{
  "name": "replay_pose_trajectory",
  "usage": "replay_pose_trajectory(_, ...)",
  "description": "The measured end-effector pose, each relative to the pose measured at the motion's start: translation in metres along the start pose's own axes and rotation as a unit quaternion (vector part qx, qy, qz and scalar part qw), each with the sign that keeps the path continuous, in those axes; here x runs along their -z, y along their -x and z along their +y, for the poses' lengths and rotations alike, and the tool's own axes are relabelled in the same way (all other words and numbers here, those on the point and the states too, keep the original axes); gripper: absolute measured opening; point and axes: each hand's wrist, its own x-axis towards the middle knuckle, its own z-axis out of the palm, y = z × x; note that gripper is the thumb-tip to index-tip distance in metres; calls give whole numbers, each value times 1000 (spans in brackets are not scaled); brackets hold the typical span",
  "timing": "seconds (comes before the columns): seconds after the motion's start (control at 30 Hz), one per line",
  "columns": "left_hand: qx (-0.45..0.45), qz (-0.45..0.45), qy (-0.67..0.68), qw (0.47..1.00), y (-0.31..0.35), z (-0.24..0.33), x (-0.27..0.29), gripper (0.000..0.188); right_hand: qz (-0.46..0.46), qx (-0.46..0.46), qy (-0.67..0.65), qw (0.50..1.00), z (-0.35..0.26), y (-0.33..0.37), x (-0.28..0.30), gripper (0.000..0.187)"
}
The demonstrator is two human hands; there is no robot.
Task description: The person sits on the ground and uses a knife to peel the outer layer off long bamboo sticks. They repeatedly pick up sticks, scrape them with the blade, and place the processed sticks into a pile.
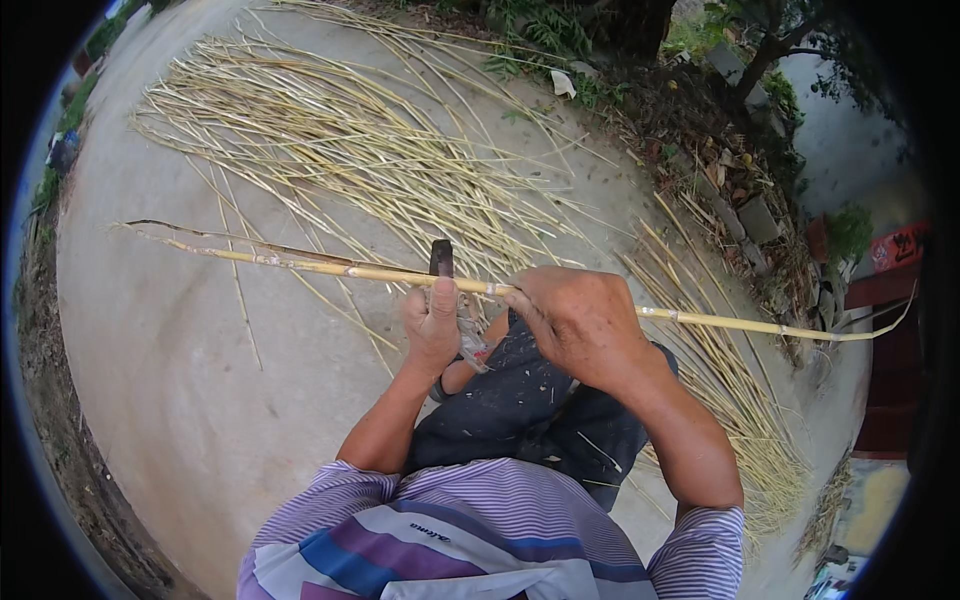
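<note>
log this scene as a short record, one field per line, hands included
left hand: the left hand is at the long yellowish stalk, thumb up against it
right hand: the right hand is closed around the stalk
tool: a dark flat tool stands up beyond the left thumb
stalk: roughly crosswise; a thin brown strip parts from it toward the left
ground: pale hard ground
piles: large stalk pile ahead, smaller stalk pile to the right
</note>
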Motion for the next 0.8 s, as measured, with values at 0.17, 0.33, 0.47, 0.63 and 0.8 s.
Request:
replay_pose_trajectory(0.17,-39,-14,29,999,12,9,-27,52,-7,3,6,1000,-9,-2,-16,24)
replay_pose_trajectory(0.33,59,13,60,996,-8,-17,16,55,-24,-49,-14,998,14,8,3,28)
replay_pose_trajectory(0.47,39,40,83,995,-8,-25,16,52,-11,-54,10,998,19,14,-11,29)
replay_pose_trajectory(0.63,-1,-30,-2,1000,-2,-25,-8,47,-5,-44,-33,998,14,7,-14,26)
replay_pose_trajectory(0.8,49,40,49,997,-11,-14,1,48,8,-42,-13,999,19,8,-16,24)
